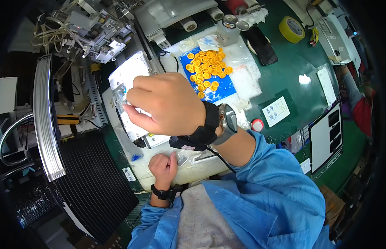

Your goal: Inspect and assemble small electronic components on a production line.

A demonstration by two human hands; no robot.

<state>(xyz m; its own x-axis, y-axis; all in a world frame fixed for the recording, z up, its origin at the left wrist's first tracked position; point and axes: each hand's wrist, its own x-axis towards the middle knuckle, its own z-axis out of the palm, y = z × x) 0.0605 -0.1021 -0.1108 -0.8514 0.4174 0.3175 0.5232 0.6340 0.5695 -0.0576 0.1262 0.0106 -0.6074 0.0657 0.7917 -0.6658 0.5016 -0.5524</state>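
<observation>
My right hand (pixel 168 103) hangs large over a white box-like fixture (pixel 132 70) with small metal and clear parts at its side. Its fingers are curled and closed, their tips hidden, so what they hold cannot be made out. Lower down, close to the table's near edge, my left hand (pixel 162 168) is closed with the thumb pointing up; the inside of the fist is out of sight. Right beside its thumb lies a small grey piece (pixel 182 161). Beyond my right hand, many orange-yellow rolled finger cots (pixel 207 66) lie heaped on a blue plastic sheet (pixel 224 89).
A jar with a metal lid (pixel 228 31), a black phone (pixel 263 46) and yellow tape (pixel 291 30) stand at the back. A paper label (pixel 276 111) and a red-and-white round container (pixel 257 125) lie rightward. Machinery (pixel 91 31) and a black ribbed cover (pixel 93 186) occupy the left.
</observation>
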